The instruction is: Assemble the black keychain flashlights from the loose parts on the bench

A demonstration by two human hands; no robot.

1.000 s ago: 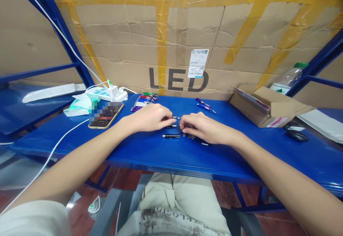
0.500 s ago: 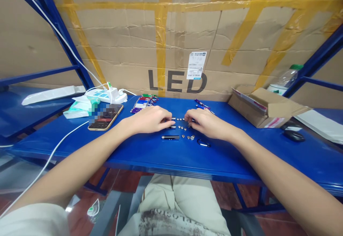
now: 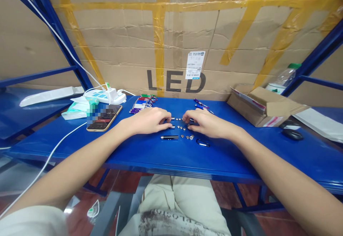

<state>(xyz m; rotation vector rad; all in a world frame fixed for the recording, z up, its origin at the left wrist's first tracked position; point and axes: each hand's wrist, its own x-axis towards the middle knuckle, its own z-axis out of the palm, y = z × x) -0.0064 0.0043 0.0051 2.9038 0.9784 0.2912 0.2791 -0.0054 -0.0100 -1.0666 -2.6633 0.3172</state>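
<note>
Both my hands rest on the blue table [image 3: 150,154], close together at its middle. My left hand [image 3: 150,120] has curled fingers pinching a small black tube at its fingertips. My right hand [image 3: 205,123] is also curled, with fingertips on small parts beside several round button cells [image 3: 180,124]. A black mini flashlight body [image 3: 169,137] lies just in front of my left hand. Small silver pieces [image 3: 188,136] and a black clip ring [image 3: 203,143] lie in front of my right hand.
A phone [image 3: 104,117] lies to the left, with a white power strip [image 3: 105,95] and cable behind it. A row of coloured mini flashlights [image 3: 141,103] and loose blue ones [image 3: 201,105] lie at the back. An open cardboard box [image 3: 264,108], a mouse [image 3: 292,134] and a bottle [image 3: 283,80] stand on the right.
My right hand has drawn back from the near parts toward the button cells, uncovering the silver pieces and the clip ring. My left hand has barely moved.
</note>
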